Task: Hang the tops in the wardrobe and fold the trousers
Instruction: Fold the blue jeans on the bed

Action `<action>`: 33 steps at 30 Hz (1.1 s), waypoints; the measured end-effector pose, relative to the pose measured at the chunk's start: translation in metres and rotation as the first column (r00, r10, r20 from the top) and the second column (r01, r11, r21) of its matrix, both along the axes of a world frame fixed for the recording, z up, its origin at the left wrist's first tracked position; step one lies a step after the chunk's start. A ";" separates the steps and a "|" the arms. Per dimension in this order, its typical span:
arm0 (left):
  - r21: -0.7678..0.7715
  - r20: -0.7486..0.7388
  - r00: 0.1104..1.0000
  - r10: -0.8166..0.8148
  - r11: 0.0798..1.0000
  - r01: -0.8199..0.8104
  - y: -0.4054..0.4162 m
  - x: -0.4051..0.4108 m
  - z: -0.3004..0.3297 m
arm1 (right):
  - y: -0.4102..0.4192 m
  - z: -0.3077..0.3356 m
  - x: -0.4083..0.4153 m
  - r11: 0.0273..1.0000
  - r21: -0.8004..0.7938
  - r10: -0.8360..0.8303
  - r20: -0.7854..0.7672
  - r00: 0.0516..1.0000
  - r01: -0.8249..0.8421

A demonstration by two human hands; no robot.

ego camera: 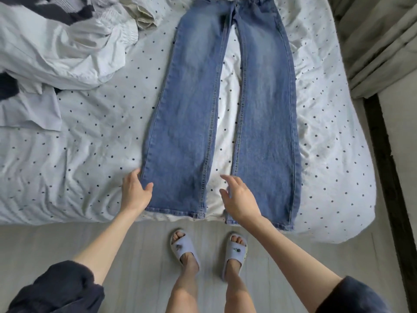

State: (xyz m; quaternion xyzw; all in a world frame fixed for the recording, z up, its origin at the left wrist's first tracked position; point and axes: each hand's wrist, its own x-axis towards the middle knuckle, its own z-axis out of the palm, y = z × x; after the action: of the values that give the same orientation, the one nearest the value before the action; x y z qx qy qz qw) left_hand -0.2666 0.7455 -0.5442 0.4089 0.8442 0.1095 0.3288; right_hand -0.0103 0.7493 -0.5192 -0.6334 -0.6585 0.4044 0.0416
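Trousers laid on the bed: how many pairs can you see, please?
1: faded blue denim jeans, flat on the dotted white bedsheet. The crumpled clothes pile beside them may hide more.

One pair of jeans (222,105) — two slippers (208,251).

No text, label, brand, number or sign can be read anywhere in the view. The jeans (222,105) show no legible tag, the bedsheet (94,141) carries only a pattern of dark dots, and the slippers (209,251) each bear a small charm with no lettering that can be made out.
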 end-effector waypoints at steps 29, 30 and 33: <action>0.276 0.382 0.715 -0.585 0.811 0.516 0.038 0.226 0.074 | 0.043 0.038 0.154 0.617 -0.629 -0.779 -0.400 0.483 0.474; 0.256 0.359 0.710 -0.605 0.796 0.549 0.035 0.247 0.071 | 0.042 0.036 0.174 0.611 -0.633 -0.782 -0.389 0.487 0.475; 0.186 0.339 0.660 -0.671 0.735 0.652 0.020 0.280 0.057 | 0.041 0.027 0.209 0.616 -0.621 -0.770 -0.344 0.538 0.485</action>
State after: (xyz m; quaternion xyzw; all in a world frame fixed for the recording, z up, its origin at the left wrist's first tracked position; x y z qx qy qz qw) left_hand 0.0137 0.7658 -0.4874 0.6654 0.5532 0.0806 0.4947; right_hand 0.1983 0.7900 -0.4924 -0.6657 -0.2147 0.6735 0.2389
